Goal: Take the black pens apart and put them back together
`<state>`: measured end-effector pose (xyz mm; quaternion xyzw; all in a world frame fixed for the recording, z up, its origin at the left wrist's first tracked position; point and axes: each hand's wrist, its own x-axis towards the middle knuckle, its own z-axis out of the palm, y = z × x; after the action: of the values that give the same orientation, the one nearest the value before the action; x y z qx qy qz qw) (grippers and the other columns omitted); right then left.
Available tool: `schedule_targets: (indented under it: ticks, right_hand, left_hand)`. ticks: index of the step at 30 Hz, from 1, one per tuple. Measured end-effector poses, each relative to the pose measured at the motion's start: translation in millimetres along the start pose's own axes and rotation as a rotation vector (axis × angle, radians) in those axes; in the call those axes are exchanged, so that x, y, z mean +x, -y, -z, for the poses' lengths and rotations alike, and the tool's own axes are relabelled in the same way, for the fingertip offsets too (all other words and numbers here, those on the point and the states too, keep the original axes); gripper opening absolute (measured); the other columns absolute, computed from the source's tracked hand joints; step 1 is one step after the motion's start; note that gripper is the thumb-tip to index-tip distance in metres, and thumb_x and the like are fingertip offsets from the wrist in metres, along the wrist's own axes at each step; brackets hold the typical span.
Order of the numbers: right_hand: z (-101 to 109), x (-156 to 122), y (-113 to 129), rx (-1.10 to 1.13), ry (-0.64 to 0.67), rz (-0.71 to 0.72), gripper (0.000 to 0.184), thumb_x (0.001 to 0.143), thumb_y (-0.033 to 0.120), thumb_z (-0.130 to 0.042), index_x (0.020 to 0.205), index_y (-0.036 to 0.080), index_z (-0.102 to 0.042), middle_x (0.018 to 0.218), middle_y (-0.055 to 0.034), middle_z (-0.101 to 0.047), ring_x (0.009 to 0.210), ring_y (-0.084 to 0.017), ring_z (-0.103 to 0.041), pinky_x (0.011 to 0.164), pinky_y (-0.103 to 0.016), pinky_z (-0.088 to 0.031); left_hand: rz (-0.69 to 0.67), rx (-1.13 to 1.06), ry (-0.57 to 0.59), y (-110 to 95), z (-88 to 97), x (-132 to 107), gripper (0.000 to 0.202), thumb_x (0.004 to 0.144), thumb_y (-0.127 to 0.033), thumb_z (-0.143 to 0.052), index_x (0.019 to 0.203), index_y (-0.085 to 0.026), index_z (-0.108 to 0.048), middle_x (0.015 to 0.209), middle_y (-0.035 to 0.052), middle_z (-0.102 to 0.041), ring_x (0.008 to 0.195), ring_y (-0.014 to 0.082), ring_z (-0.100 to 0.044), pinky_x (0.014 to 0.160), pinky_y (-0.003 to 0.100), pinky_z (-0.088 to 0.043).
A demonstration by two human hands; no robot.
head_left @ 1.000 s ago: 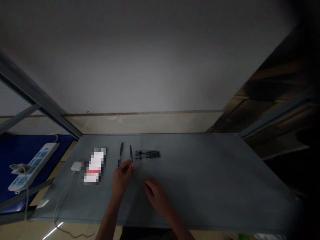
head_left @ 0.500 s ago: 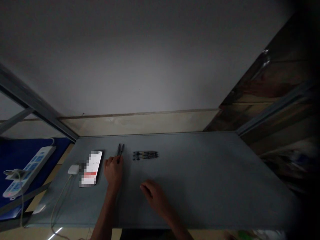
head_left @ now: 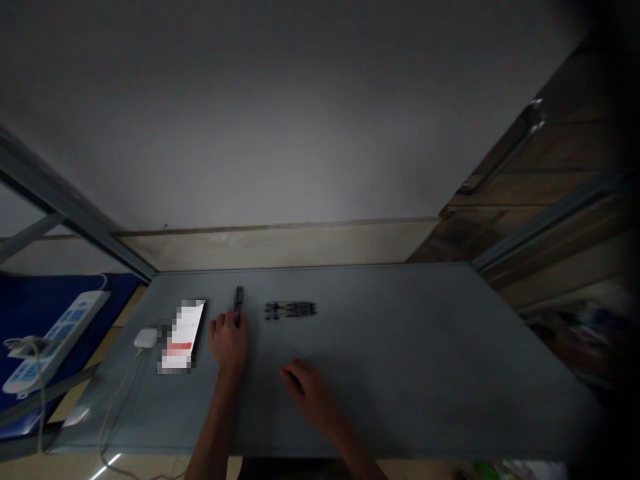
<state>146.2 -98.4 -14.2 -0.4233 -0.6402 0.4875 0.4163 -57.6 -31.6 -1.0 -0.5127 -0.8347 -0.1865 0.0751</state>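
Pale grey wall [head_left: 300,133] seen behind grey flat-topped table [head_left: 400,353]. Long white power strip with blue sockets [head_left: 55,343] laid on blue surface [head_left: 35,288], left of table. Left hand [head_left: 229,343] lowered at table, fingers partly curled; near ends of two slim dark pens [head_left: 239,298] placed at thumb and index finger, whether gripped or just touched can't be told. Right hand [head_left: 307,383] loosely curled near table's front edge, nothing seen held. Dark-edged phone, screen partly pixelated [head_left: 185,327], placed left of left hand; small white charger block [head_left: 145,337] just beside. Slim dark pens laid crosswise in a group [head_left: 291,309], right of the pair, count unclear.
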Motion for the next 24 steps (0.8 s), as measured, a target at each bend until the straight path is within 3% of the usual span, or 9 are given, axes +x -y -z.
schedule_targets:
  ticks: [4,8,12,19,24]
  right_hand:
    - [-0.3,-0.3,-0.2,-0.033,-0.003,0.011,0.016,0.09,0.028,-0.058,0.08,0.033,-0.07,0.074,0.0002,-0.065,0.069,-0.022,-0.058,0.067,-0.036,-0.041]
    - [0.4,0.0,0.1,-0.038,0.028,-0.019,0.016,0.09,0.027,-0.06,0.079,0.033,-0.07,0.074,0.0003,-0.064,0.071,-0.023,-0.059,0.068,-0.036,-0.04]
    - [0.6,0.7,0.7,0.0,0.017,-0.018,0.015,0.089,0.026,-0.061,0.078,0.032,-0.07,0.073,0.0004,-0.064,0.069,-0.022,-0.059,0.066,-0.034,-0.039]
    - [0.2,-0.1,-2.0,-0.106,0.049,0.003,0.016,0.092,0.028,-0.057,0.081,0.029,-0.068,0.076,-0.0001,-0.065,0.072,-0.021,-0.059,0.069,-0.033,-0.041]
    - [-1.1,-1.1,-7.5,-0.239,0.108,0.008,0.018,0.095,0.025,-0.052,0.082,0.022,-0.064,0.079,-0.0013,-0.064,0.074,-0.018,-0.059,0.071,-0.03,-0.042]
  left_hand:
    - [0.012,-0.099,-0.006,1.1,1.1,-0.6,0.031,0.091,-0.039,-0.046,0.098,-0.018,-0.068,0.096,0.0135,-0.066,0.1,0.0304,-0.053,0.089,0.042,-0.038]
    - [0.097,-0.335,-0.017,0.7,4.5,-2.2,0.025,0.086,-0.045,-0.054,0.1,-0.029,-0.068,0.105,0.0143,-0.067,0.114,0.0363,-0.05,0.093,0.047,-0.035]
    - [0.142,-0.442,-0.01,1.0,5.6,-2.0,0.029,0.083,-0.049,-0.056,0.1,-0.029,-0.068,0.108,0.0148,-0.065,0.118,0.0386,-0.048,0.094,0.05,-0.034]
    - [0.124,-0.309,-0.018,5.0,6.1,0.6,0.029,0.087,-0.045,-0.053,0.102,-0.025,-0.068,0.097,0.0132,-0.066,0.102,0.0337,-0.055,0.084,0.044,-0.04]
    - [0.143,-0.244,0.018,10.1,3.6,1.9,0.028,0.091,-0.042,-0.051,0.106,-0.024,-0.065,0.097,0.0092,-0.066,0.089,0.0234,-0.06,0.075,0.034,-0.043]
